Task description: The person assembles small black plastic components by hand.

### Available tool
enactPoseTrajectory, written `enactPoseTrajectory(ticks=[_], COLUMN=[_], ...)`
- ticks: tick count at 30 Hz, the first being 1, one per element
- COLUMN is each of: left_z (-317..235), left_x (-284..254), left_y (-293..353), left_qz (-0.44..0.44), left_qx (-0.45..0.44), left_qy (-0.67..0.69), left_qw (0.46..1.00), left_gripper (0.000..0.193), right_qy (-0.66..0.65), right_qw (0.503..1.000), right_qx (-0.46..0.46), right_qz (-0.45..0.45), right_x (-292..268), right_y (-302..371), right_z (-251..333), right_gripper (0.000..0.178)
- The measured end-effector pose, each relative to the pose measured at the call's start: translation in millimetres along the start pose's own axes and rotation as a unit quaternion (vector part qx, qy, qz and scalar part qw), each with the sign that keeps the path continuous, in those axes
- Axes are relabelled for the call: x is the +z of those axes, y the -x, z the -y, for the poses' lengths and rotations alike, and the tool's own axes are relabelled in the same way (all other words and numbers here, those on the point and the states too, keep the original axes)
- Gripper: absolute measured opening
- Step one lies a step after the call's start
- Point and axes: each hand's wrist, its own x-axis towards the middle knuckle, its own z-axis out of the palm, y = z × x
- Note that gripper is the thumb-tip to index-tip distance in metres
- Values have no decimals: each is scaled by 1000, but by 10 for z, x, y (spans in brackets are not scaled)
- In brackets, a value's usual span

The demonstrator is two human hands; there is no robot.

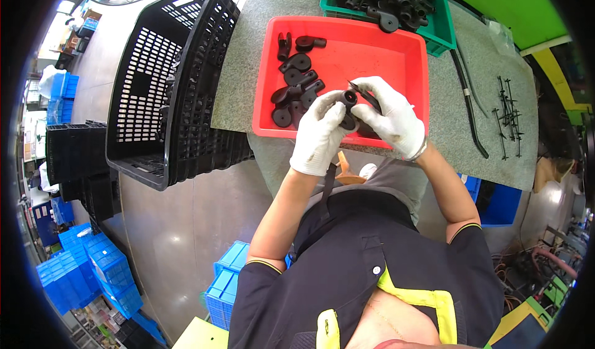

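Both my hands wear white gloves and meet over the near side of a red tray [396, 44]. Closed round a black plastic part [349, 98] with a round tube opening, my left hand [320, 132] holds it up toward the right hand. My right hand [392, 116] grips a slim dark pointed tool [368, 95], its tip close to the tube opening; its exact kind is partly hidden by the fingers. Several similar black plastic parts [297, 62], each with a round disc end and a short tube, lie at the tray's left side.
Behind the tray stands a green crate [441, 20] heaped with black parts. A tall black slotted crate [133, 95] rises at the left. On the grey tabletop [496, 144] at right lie a black cable [468, 107] and thin black branching pieces [509, 116]. Blue bins [226, 287] stand below.
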Motion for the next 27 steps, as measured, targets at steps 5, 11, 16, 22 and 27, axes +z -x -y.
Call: enactPoseTrajectory(ticks=[5,11,16,22,27], left_z=[31,76,89,99,99], left_x=[36,33,58,60,60], left_y=[45,45,42,34,27], left_qz=[-65,-75,-84,-83,-87], left_qx=[61,93,102,108,118], left_qy=[-80,-106,-115,-129,-158], left_qw=[993,987,985,982,976], left_gripper=[37,39,36,35,29], right_qy=[118,169,229,249,263], right_qw=[991,983,969,964,961], right_qx=[-62,-65,-90,-95,-81], right_qz=[-31,-15,-1,7,11], right_x=[5,15,-6,-37,-32], right_y=[124,163,175,188,216], right_z=[50,94,97,95,80], right_gripper=[28,33,36,38,36])
